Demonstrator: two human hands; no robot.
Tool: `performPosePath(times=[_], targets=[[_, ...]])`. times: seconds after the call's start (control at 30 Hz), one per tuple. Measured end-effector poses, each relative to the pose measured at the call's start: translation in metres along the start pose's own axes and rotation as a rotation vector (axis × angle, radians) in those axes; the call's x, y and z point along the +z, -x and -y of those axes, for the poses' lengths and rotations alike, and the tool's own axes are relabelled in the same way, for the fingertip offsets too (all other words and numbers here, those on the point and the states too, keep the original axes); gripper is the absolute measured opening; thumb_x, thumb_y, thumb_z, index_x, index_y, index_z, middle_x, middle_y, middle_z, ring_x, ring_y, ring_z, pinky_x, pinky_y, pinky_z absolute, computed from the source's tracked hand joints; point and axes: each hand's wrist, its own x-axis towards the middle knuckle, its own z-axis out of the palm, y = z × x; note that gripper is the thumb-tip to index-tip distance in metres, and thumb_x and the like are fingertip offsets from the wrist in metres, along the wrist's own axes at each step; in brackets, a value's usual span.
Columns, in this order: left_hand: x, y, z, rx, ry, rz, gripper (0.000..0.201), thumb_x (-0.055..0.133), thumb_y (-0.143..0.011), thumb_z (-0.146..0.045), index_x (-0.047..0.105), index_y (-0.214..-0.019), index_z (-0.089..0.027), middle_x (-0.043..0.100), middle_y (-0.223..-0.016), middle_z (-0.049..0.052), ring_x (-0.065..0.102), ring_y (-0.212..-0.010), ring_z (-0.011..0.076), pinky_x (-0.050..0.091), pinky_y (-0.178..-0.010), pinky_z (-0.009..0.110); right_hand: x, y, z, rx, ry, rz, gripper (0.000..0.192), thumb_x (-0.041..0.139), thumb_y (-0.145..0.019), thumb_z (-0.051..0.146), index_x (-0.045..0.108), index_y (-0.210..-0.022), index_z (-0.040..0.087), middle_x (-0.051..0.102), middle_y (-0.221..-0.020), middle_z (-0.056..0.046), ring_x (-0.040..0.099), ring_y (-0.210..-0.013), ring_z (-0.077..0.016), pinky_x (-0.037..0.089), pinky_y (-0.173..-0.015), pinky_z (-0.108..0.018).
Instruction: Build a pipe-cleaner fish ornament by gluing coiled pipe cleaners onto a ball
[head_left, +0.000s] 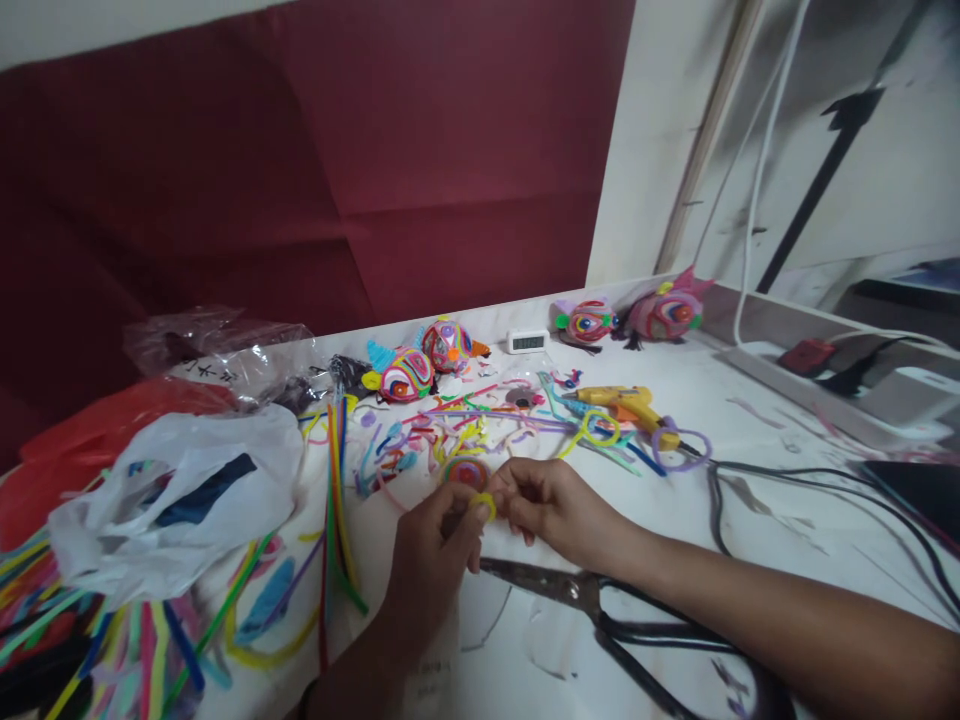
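A small curled piece of yellow pipe cleaner (pixel 487 502) is pinched between the thumb and fingers of my left hand (pixel 439 545). My right hand (pixel 551 505) has its fingers closed at the right end of the same piece, its fingertips partly hidden. Just behind the hands lies a round coiled disc (pixel 465 472) in red, orange and other colours. Below my right hand, large dark scissors (pixel 574 590) lie on the table with their black handles spread, partly under my right forearm.
Cut pipe cleaner bits (pixel 450 435) lie scattered behind the hands. A yellow glue gun (pixel 619 400), a white digital clock (pixel 528 342) and several decorated balls (pixel 405 374) stand further back. Plastic bags (pixel 255 470) and long pipe cleaners (pixel 337 490) lie left; a power strip (pixel 817 390) and cables are right.
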Motion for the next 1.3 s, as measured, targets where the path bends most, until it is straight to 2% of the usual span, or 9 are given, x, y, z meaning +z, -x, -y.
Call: performPosePath(times=[0.1, 0.27, 0.63, 0.8, 0.93, 1.13, 1.3], targets=[[0.000, 0.000, 0.002, -0.039, 0.050, 0.013, 0.021, 0.060, -0.078, -0.037, 0.056, -0.071, -0.018, 0.049, -0.042, -0.006, 0.043, -0.036, 0.0070, 0.028, -0.038, 0.017, -0.003, 0.001, -0.004, -0.052, 0.131, -0.014, 0.009, 0.051, -0.083, 0.021, 0.059, -0.082, 0.017, 0.050, -0.059, 0.004, 0.047, -0.050, -0.0092, 0.039, -0.045, -0.020], [0.002, -0.003, 0.005, -0.129, 0.162, 0.074, 0.029, 0.061, -0.077, -0.046, 0.052, -0.070, -0.019, 0.050, -0.039, -0.006, 0.033, -0.031, 0.0051, 0.022, -0.033, 0.017, -0.004, 0.002, -0.003, -0.096, 0.223, -0.029, 0.012, 0.049, -0.084, 0.018, 0.060, -0.081, 0.016, 0.050, -0.059, 0.004, 0.046, -0.052, -0.0094, 0.036, -0.047, -0.020], [0.006, 0.000, 0.001, -0.152, 0.297, 0.067, 0.034, 0.066, -0.074, -0.047, 0.050, -0.067, -0.018, 0.051, -0.041, -0.006, 0.036, -0.030, 0.0042, 0.024, -0.031, 0.015, 0.000, 0.002, 0.005, -0.012, 0.052, -0.009, 0.007, 0.053, -0.079, 0.023, 0.057, -0.076, 0.018, 0.048, -0.057, 0.005, 0.045, -0.049, -0.0097, 0.038, -0.046, -0.021], [0.007, 0.002, 0.001, -0.151, 0.287, 0.064, 0.032, 0.063, -0.077, -0.047, 0.051, -0.068, -0.018, 0.049, -0.038, -0.006, 0.034, -0.029, 0.0042, 0.024, -0.031, 0.015, 0.000, 0.004, 0.006, -0.042, 0.154, -0.032, 0.010, 0.051, -0.081, 0.023, 0.058, -0.076, 0.017, 0.047, -0.057, 0.005, 0.043, -0.051, -0.0100, 0.033, -0.048, -0.022], [0.008, 0.003, 0.001, -0.145, 0.288, 0.016, 0.031, 0.062, -0.077, -0.045, 0.049, -0.068, -0.019, 0.051, -0.040, -0.006, 0.035, -0.029, 0.0049, 0.024, -0.031, 0.015, 0.000, 0.006, 0.006, -0.072, 0.200, -0.036, 0.011, 0.051, -0.081, 0.022, 0.057, -0.073, 0.017, 0.046, -0.058, 0.005, 0.039, -0.053, -0.0097, 0.030, -0.049, -0.022], [0.007, 0.005, -0.003, -0.081, 0.180, -0.010, 0.029, 0.060, -0.080, -0.041, 0.050, -0.066, -0.018, 0.048, -0.038, -0.006, 0.035, -0.029, 0.0046, 0.024, -0.032, 0.016, -0.001, 0.005, 0.012, -0.026, 0.070, 0.020, 0.013, 0.052, -0.083, 0.027, 0.058, -0.079, 0.017, 0.049, -0.059, 0.004, 0.044, -0.052, -0.0102, 0.035, -0.049, -0.022], [0.007, 0.007, -0.007, -0.085, 0.158, -0.020, 0.031, 0.062, -0.078, -0.043, 0.051, -0.063, -0.019, 0.049, -0.037, -0.005, 0.037, -0.030, 0.0060, 0.027, -0.032, 0.017, 0.000, 0.006, 0.014, -0.022, 0.020, -0.005, 0.020, 0.062, -0.080, 0.034, 0.057, -0.071, 0.017, 0.048, -0.055, 0.005, 0.043, -0.050, -0.0095, 0.035, -0.047, -0.022]])
